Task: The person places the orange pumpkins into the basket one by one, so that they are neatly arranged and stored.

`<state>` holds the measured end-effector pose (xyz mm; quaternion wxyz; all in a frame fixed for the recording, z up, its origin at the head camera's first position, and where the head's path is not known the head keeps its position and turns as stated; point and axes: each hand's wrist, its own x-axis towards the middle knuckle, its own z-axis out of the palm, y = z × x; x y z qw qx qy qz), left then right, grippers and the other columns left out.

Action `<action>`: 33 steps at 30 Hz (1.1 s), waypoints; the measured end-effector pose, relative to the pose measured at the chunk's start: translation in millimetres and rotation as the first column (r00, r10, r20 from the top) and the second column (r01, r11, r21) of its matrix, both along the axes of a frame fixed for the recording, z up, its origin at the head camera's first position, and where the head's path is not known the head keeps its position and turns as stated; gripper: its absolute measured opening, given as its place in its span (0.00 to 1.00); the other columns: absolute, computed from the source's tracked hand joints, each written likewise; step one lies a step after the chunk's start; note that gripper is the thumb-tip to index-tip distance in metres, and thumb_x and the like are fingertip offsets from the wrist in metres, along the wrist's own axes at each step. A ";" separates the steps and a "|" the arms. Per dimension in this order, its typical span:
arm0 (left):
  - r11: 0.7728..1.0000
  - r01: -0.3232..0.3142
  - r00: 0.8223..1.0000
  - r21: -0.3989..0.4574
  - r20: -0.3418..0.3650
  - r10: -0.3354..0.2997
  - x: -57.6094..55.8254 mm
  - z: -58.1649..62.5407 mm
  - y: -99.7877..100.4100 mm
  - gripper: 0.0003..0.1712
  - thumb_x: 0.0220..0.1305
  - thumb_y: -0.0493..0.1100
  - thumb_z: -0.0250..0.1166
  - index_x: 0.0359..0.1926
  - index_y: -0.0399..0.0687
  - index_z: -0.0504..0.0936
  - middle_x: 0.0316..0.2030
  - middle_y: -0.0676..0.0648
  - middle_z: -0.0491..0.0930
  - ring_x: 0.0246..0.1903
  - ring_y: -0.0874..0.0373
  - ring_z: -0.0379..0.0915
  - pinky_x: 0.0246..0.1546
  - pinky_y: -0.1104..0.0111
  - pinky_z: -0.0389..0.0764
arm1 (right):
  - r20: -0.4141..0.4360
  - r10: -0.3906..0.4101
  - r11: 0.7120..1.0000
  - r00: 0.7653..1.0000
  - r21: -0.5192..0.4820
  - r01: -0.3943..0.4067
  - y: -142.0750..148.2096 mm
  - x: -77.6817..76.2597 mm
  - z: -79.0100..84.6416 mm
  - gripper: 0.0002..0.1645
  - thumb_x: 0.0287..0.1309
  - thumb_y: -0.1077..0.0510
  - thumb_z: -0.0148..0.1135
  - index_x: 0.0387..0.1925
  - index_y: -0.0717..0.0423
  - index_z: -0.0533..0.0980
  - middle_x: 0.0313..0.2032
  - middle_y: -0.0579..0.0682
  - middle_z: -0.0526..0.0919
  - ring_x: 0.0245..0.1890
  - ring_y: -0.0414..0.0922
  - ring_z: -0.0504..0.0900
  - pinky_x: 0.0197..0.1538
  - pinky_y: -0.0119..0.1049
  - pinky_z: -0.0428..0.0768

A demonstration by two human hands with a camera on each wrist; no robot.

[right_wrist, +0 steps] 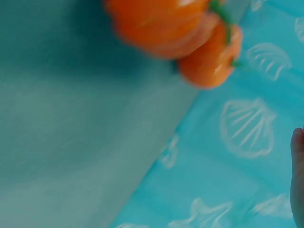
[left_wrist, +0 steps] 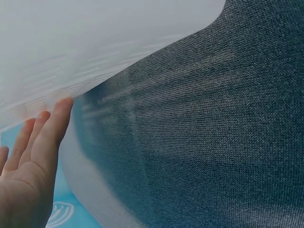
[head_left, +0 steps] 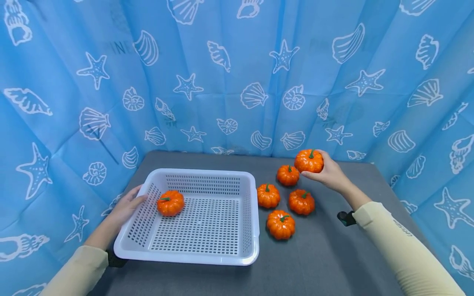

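While my left hand [head_left: 127, 206] grips a white, rectangular, perforated plastic basket [head_left: 185, 258] by its rim, lower left, one ribbed orange pumpkin [head_left: 170, 203] sits inside. Four similar pumpkins [head_left: 281, 225] cluster on the grey tabletop [head_left: 314, 255] right of centre; higher in frame, my right hand [head_left: 330, 173] grasps a glossy orange pumpkin [head_left: 309, 161] before a blue shell-print curtain [head_left: 237, 78].

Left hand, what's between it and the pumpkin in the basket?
The basket's left wall, with its rim, lies between the left hand and that pumpkin. The head view shows it.
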<state>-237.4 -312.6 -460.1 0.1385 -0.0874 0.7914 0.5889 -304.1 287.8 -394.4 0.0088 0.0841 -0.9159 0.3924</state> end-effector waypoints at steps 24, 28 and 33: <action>1.000 -0.017 1.000 -0.002 0.016 0.017 0.8 0.0 0.6 0.45 0.67 0.64 0.50 0.75 0.66 0.36 0.65 0.30 0.60 0.44 0.45 0.81 0.36 0.47 0.83 | -0.127 0.326 0.935 0.937 -0.103 -0.340 -185.4 -41.7 28.1 0.49 0.46 0.51 0.74 0.65 0.55 0.57 0.57 0.55 0.71 0.53 0.51 0.75 0.54 0.47 0.78; 1.000 -0.015 1.000 0.004 0.015 0.015 1.8 0.3 2.3 0.45 0.67 0.63 0.51 0.75 0.64 0.36 0.65 0.29 0.60 0.44 0.44 0.81 0.37 0.47 0.83 | -0.111 0.364 0.915 0.925 -0.141 -0.377 -213.0 -38.4 26.9 0.48 0.46 0.51 0.74 0.65 0.53 0.57 0.56 0.52 0.72 0.52 0.48 0.75 0.54 0.44 0.79; 1.000 -0.023 1.000 -0.007 0.020 0.023 1.1 1.7 3.5 0.44 0.68 0.63 0.50 0.75 0.64 0.36 0.65 0.29 0.60 0.43 0.45 0.81 0.36 0.48 0.83 | -0.096 0.425 0.884 0.900 -0.169 -0.435 -243.1 -32.1 26.1 0.49 0.47 0.49 0.73 0.66 0.52 0.57 0.57 0.50 0.71 0.53 0.46 0.75 0.53 0.41 0.80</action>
